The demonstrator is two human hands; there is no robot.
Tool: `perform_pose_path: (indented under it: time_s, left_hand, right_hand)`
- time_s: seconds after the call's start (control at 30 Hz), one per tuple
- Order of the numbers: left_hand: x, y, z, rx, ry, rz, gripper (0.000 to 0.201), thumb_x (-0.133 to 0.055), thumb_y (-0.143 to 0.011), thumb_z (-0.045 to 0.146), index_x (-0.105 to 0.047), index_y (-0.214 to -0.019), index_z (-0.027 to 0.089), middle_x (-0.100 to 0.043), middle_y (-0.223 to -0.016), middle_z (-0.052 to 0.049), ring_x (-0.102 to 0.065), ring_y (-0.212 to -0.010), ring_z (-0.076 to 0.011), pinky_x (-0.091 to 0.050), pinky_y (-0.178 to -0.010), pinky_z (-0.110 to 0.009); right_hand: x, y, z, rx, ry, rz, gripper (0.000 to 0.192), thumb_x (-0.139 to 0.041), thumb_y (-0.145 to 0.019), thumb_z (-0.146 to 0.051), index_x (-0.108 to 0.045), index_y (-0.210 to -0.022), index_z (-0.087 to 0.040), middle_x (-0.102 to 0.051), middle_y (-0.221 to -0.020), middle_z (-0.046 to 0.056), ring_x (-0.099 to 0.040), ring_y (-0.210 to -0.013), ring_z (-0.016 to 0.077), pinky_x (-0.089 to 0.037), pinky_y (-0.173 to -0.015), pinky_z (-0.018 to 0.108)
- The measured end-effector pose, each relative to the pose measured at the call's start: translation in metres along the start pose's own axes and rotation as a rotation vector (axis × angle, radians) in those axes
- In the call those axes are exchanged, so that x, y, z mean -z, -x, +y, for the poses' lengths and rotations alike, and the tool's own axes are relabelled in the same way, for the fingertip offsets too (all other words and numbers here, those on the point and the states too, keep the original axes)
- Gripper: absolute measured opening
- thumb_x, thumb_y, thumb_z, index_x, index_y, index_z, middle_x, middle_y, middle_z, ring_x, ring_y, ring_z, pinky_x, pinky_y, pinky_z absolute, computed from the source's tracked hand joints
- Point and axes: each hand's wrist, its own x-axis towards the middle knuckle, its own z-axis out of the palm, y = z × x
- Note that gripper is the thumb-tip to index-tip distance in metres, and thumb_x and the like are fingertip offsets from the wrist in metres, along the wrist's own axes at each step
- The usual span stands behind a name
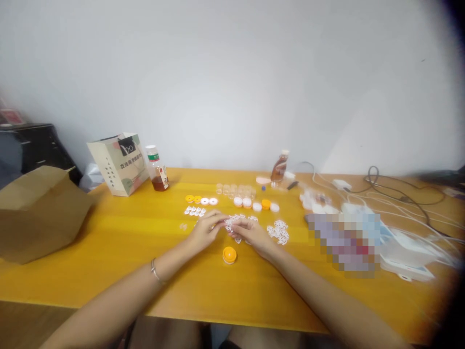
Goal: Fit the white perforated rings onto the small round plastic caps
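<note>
My left hand [206,230] and my right hand [253,233] meet over a pile of small white plastic pieces [238,240]. The fingertips of both are pinched close together; what lies between them is too small and blurred to make out. Nearer to me stands a round orange cap [229,254] with a pale base. Beside my right hand lies a second heap of white pieces [279,232]. Small white round parts [194,211] sit in rows beyond my left hand. Behind are orange and white round caps [247,202] and several clear cups [232,190].
At the left stand a brown paper bag [39,213], a printed gift bag [125,165] and a jar of dark liquid [157,174]. A brown bottle [279,167] is near the wall. Cables [403,196], white packaging [407,252] and a blurred-out item [345,242] crowd the right.
</note>
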Motion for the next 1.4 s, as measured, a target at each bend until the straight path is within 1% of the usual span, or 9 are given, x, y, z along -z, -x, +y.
perform_pose_path:
  time_s: [0.27,0.47,0.63,0.83,1.1,1.2,1.3,1.4]
  left_hand:
    - [0.001,-0.001,-0.005,-0.002,0.006,-0.027,0.020,-0.048,-0.081,0.017,-0.061,-0.096,0.018,-0.059,-0.086,-0.006,-0.055,-0.081,-0.0145,-0.044,-0.075,-0.027]
    - [0.001,-0.001,-0.004,0.047,0.039,-0.049,0.019,-0.049,-0.081,0.019,-0.062,-0.095,0.017,-0.059,-0.086,-0.006,-0.055,-0.081,-0.0149,-0.044,-0.075,-0.027]
    - [0.000,-0.001,-0.005,0.077,0.098,-0.026,0.019,-0.051,-0.080,0.022,-0.062,-0.095,0.017,-0.059,-0.085,-0.006,-0.055,-0.080,-0.0144,-0.045,-0.075,-0.027]
    - [-0.002,-0.001,-0.006,0.073,0.121,0.030,0.017,-0.052,-0.080,0.023,-0.062,-0.093,0.017,-0.058,-0.085,-0.005,-0.056,-0.078,-0.0135,-0.045,-0.073,-0.026]
    - [-0.001,0.000,-0.003,0.077,0.069,0.017,0.015,-0.052,-0.078,0.020,-0.060,-0.090,0.016,-0.059,-0.085,-0.005,-0.055,-0.079,-0.0141,-0.044,-0.076,-0.028]
    - [-0.002,0.000,-0.003,0.127,0.108,-0.016,0.014,-0.052,-0.078,0.020,-0.058,-0.091,0.017,-0.061,-0.088,-0.005,-0.057,-0.081,-0.0145,-0.045,-0.077,-0.027]
    - [-0.004,0.000,-0.003,0.219,0.218,-0.063,0.017,-0.052,-0.079,0.023,-0.056,-0.094,0.017,-0.063,-0.089,-0.005,-0.060,-0.081,-0.0148,-0.047,-0.075,-0.027]
    - [-0.006,-0.001,-0.004,0.282,0.334,-0.093,0.018,-0.054,-0.077,0.025,-0.055,-0.094,0.016,-0.065,-0.088,-0.006,-0.061,-0.082,-0.0159,-0.048,-0.076,-0.028]
  right_hand:
    - [0.002,0.000,0.001,-0.013,-0.043,-0.010,0.022,-0.069,-0.061,-0.034,-0.061,-0.072,-0.016,-0.066,-0.064,0.000,-0.058,-0.057,0.0100,-0.041,-0.055,0.022]
    - [0.001,0.001,-0.002,-0.024,-0.040,0.021,0.021,-0.070,-0.059,-0.033,-0.061,-0.069,-0.016,-0.065,-0.060,-0.001,-0.056,-0.052,0.0086,-0.039,-0.053,0.022]
    - [-0.002,0.002,-0.004,0.002,-0.039,0.038,0.021,-0.069,-0.060,-0.033,-0.061,-0.070,-0.016,-0.064,-0.060,0.000,-0.053,-0.049,0.0078,-0.038,-0.050,0.021]
    - [-0.005,0.003,-0.004,0.024,-0.092,0.074,0.022,-0.070,-0.059,-0.033,-0.062,-0.070,-0.016,-0.063,-0.061,0.000,-0.055,-0.055,0.0094,-0.040,-0.053,0.022]
    - [-0.008,0.005,-0.006,0.068,-0.077,0.086,0.021,-0.068,-0.061,-0.035,-0.064,-0.069,-0.016,-0.061,-0.057,-0.001,-0.052,-0.051,0.0090,-0.039,-0.051,0.023]
    - [-0.008,0.004,-0.006,0.081,-0.074,0.105,0.021,-0.068,-0.061,-0.036,-0.064,-0.069,-0.016,-0.061,-0.059,0.000,-0.052,-0.053,0.0094,-0.039,-0.052,0.023]
    - [-0.008,0.005,-0.006,0.092,-0.065,0.130,0.022,-0.068,-0.060,-0.037,-0.064,-0.068,-0.017,-0.061,-0.059,0.000,-0.054,-0.056,0.0104,-0.041,-0.056,0.024]
    - [-0.009,0.005,-0.008,0.113,-0.048,0.148,0.022,-0.069,-0.059,-0.037,-0.064,-0.067,-0.017,-0.062,-0.060,0.000,-0.055,-0.058,0.0106,-0.042,-0.060,0.024]
